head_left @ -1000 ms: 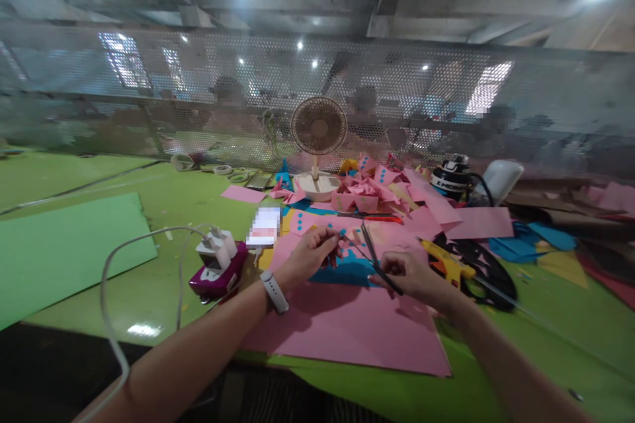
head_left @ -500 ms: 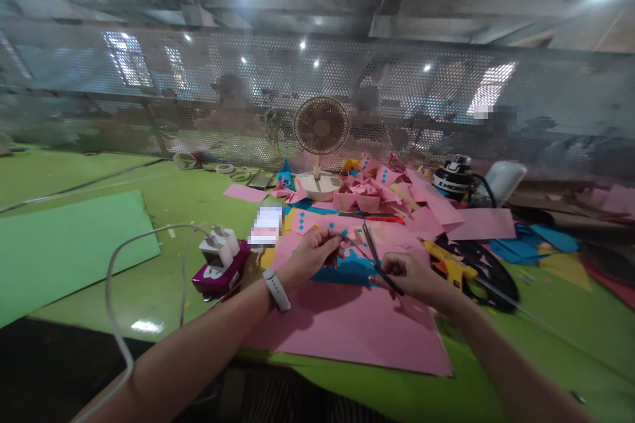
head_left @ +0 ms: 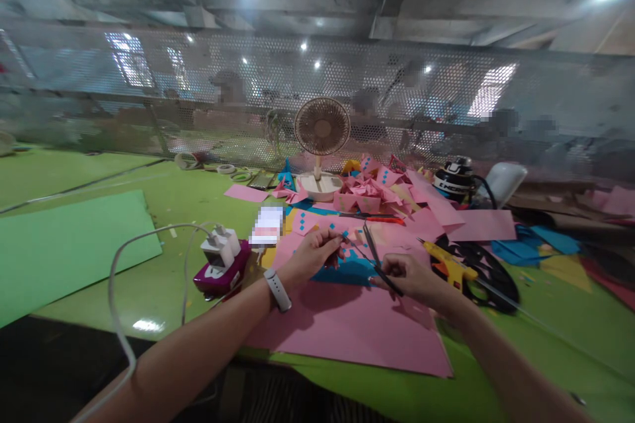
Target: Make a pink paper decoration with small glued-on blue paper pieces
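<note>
My right hand [head_left: 404, 273] grips a pair of dark-handled scissors [head_left: 374, 252], with the blades spread apart and pointing up and left. My left hand [head_left: 317, 252] is closed in a pinch near the blade tips; whatever lies between those fingers is too small to make out. Below both hands are pink sheets [head_left: 367, 330] and a blue piece of paper [head_left: 342, 273]. Small blue diamond shapes lie on the pink paper just beyond my fingers.
A yellow glue gun [head_left: 454, 266] rests on a black round tray [head_left: 501, 291] at right. Behind my hands stand a fan [head_left: 322, 127] and a heap of pink cut paper [head_left: 372, 188]. At left are a purple power strip [head_left: 211, 283] with white chargers, a phone [head_left: 268, 225] and a green sheet [head_left: 74, 244].
The view has shifted very slightly. Both hands and the scissors keep almost the same pose, with the blades still apart.
</note>
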Motion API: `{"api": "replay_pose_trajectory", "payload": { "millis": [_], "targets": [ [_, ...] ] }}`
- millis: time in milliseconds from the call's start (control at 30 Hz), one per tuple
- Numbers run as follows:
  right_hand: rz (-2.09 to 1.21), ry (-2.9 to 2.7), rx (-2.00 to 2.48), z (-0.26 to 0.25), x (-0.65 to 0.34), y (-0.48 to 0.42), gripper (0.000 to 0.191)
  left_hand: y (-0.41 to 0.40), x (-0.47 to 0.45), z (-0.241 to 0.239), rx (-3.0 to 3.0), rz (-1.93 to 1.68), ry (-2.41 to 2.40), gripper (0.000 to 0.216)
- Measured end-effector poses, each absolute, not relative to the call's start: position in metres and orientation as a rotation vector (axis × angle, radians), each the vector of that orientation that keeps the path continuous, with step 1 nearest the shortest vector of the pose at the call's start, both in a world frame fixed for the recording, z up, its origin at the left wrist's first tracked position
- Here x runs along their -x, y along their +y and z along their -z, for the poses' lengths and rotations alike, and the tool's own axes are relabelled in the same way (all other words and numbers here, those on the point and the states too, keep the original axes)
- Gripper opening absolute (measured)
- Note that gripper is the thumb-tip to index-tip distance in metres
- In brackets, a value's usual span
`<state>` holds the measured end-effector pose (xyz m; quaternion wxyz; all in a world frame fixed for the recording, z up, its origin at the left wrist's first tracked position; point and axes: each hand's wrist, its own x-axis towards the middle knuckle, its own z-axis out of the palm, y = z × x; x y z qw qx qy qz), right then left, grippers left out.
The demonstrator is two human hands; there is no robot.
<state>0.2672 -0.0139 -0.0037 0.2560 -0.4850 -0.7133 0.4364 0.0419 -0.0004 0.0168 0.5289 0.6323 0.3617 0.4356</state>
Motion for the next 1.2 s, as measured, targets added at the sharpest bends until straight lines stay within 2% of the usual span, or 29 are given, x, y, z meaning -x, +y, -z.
{"api": "replay_pose_trajectory", "payload": {
  "millis": [533, 1200],
  "targets": [
    [-1.135, -1.841, 1.24, -0.0005, -0.2686, -0.0108, 0.042, 0.005, -0.0377, -0.0132, -1.482, -1.016, 0.922, 0.024],
    [-1.154, -1.833, 1.25, -0.002, -0.2682, -0.0128, 0.04, 0.0015, -0.0378, -0.0174, -1.481, -1.023, 0.945, 0.022]
  ]
}}
